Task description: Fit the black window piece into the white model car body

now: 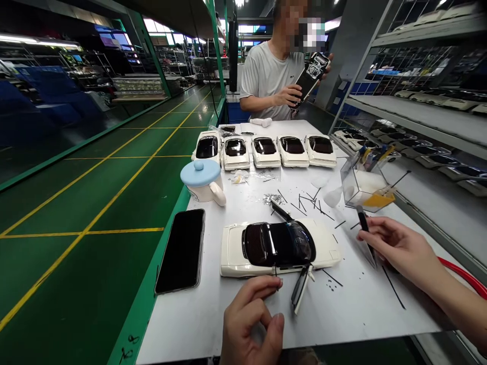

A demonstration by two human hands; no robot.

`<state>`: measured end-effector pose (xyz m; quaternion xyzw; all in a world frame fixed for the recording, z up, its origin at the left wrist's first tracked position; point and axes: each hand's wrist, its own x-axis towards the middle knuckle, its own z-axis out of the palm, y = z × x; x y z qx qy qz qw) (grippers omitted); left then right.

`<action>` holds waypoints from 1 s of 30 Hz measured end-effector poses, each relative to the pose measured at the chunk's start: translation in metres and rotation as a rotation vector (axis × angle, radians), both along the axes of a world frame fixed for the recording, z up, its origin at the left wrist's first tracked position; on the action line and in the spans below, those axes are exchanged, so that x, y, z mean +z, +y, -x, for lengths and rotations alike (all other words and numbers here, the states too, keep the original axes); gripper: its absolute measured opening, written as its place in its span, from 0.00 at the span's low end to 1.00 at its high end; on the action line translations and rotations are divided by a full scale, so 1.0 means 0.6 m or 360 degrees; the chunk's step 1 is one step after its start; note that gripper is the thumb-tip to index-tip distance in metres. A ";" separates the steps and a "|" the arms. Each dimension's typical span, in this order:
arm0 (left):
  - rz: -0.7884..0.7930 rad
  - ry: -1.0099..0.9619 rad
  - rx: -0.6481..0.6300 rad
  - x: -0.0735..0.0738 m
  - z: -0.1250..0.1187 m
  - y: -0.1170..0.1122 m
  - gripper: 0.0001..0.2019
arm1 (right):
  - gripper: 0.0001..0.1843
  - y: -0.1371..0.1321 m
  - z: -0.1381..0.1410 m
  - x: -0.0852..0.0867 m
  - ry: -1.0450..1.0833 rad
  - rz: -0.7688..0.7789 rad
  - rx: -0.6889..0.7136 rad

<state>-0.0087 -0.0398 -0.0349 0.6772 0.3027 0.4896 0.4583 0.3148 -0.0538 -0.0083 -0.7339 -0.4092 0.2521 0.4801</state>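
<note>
On my remote feed, a white model car with a black roof lies broadside at the centre of the white worktable, its near door hanging open toward the camera.

The left hand sits at the car's 6 o'clock, thumb and forefinger pinched closed on a thin dark sliver just beside the car's near flank. It is too small for me to identify.

The right hand is at 3 o'clock, clear of the car, fingers closed round a slim black tool that points up and away.

Loose black strips are scattered on the tabletop between 12 and 2 o'clock. A clear plastic box stands at 2 o'clock. A black phone lies face up at 9 o'clock near the table's edge, and a white mug with a blue lid stands at 10 o'clock.

A row of five more white model cars lines the far side at 12 o'clock. Behind them a co-worker in a grey T-shirt holds a dark car part in both hands.

Metal shelves carrying more car bodies run along the right side.
</note>
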 end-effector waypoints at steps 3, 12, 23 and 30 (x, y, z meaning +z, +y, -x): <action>0.0000 0.0010 -0.0010 0.000 0.001 0.001 0.11 | 0.22 -0.016 -0.001 0.000 -0.0049 -0.0132 -0.0069; -0.0013 0.0103 0.0011 0.003 0.003 0.001 0.13 | 0.17 -0.040 -0.022 0.007 -0.0614 0.0078 0.0008; -0.0017 0.0051 -0.0007 0.005 0.003 -0.004 0.13 | 0.13 -0.036 0.119 0.071 0.0116 -0.0193 0.0549; -0.0091 -0.0006 0.0004 0.000 0.002 -0.006 0.14 | 0.20 0.012 0.195 0.072 0.0665 0.0241 0.0691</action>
